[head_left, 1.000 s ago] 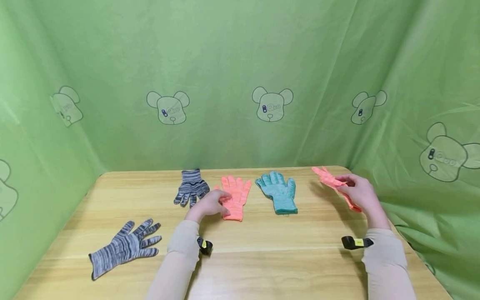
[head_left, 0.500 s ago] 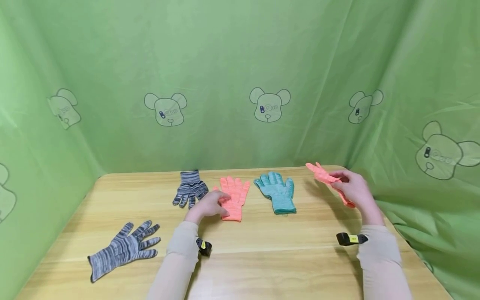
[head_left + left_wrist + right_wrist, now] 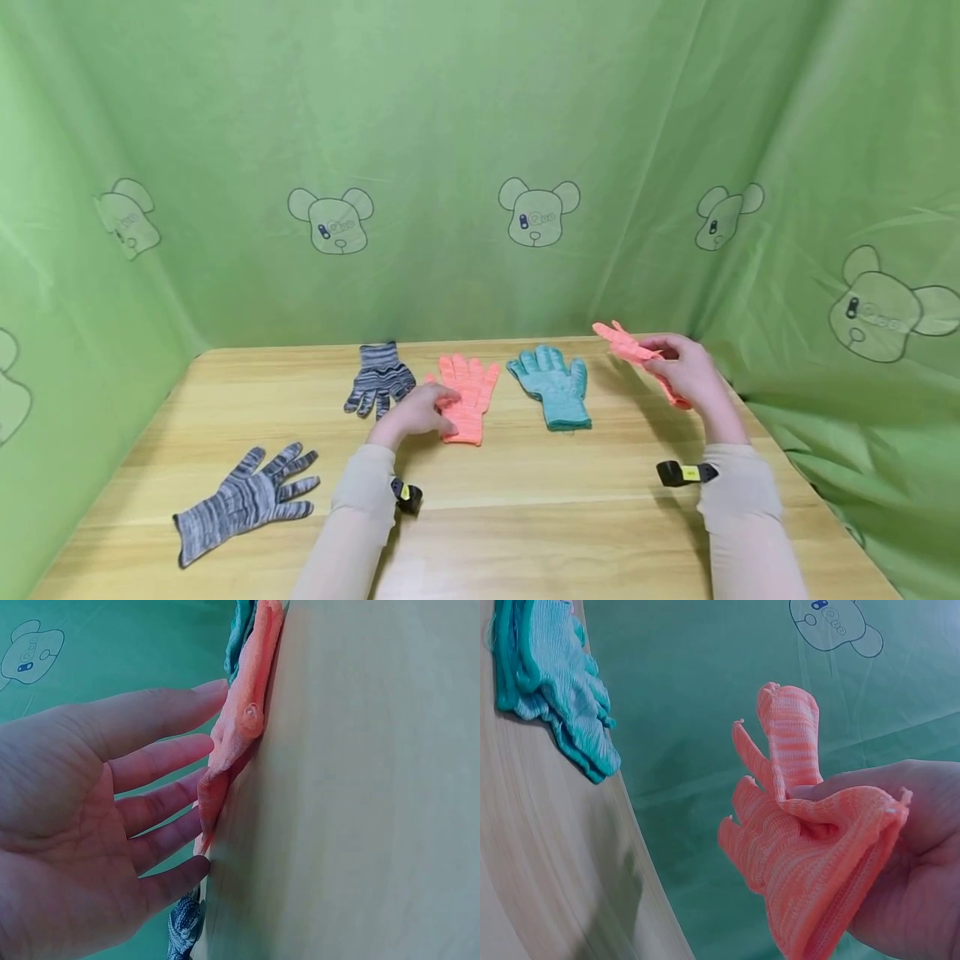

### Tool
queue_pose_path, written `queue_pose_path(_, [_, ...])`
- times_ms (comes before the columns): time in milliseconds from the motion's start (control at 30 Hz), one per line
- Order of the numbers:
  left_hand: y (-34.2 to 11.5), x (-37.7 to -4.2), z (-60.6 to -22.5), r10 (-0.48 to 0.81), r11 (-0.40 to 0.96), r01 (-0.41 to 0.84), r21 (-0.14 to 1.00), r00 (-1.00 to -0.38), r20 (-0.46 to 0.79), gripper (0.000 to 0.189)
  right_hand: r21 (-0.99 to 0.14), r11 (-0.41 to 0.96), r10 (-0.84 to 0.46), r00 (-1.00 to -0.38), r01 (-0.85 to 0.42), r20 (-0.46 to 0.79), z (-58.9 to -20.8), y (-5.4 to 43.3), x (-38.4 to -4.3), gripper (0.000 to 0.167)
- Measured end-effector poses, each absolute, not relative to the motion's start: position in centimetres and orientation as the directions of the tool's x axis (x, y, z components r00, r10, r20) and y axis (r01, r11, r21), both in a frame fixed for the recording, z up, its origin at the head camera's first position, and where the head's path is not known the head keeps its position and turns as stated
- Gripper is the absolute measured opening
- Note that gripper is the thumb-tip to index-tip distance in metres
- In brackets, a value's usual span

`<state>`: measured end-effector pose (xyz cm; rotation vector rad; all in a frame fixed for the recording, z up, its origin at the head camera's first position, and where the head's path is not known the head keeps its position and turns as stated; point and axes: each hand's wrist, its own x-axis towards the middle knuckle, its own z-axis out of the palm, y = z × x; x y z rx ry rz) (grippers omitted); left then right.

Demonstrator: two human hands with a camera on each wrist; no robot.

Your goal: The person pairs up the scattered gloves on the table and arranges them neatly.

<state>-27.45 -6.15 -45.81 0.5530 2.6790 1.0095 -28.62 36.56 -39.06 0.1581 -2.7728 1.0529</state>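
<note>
My right hand (image 3: pixel 692 377) grips a coral-orange knit glove (image 3: pixel 802 855) and holds it raised above the table's right side. Its cuff hangs toward me, and its fingers point to the far left. Near the centre, my left hand (image 3: pixel 418 412) touches a second coral glove (image 3: pixel 470 400) that lies on the wood. In the left wrist view the fingers (image 3: pixel 161 806) are fairly straight, their tips at that glove's surface. Between the two hands lies a teal glove (image 3: pixel 558 387), which seems to be a stacked pair.
A grey striped glove (image 3: pixel 378 379) lies cuff-away at the back, left of the coral one. Another grey striped glove (image 3: pixel 243 500) lies flat at the front left. Green fabric (image 3: pixel 435 283) with bear prints encloses the table's (image 3: pixel 540 533) back and sides.
My right hand has carried its raised coral glove leftward, closer to the teal glove. The left hand stays at the other coral glove.
</note>
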Motion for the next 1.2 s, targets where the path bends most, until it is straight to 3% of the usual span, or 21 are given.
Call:
queue_pose_path(333, [-6.0,-27.3,-45.8,0.402,0.696,0.246,0.674,-0.912,-0.082,0.062,-0.615,0.757,-0.076,-0.964,-0.222,0.254,-39.0,35.0,-29.2,0.033])
queue_pose_path(1200, [-5.8,-27.0,-45.9,0.372,0.725,0.229,0.65,-0.924,-0.089,0.062,-0.664,0.711,-0.131,-0.971,-0.233,0.201,-39.7,30.0,-30.4,0.033])
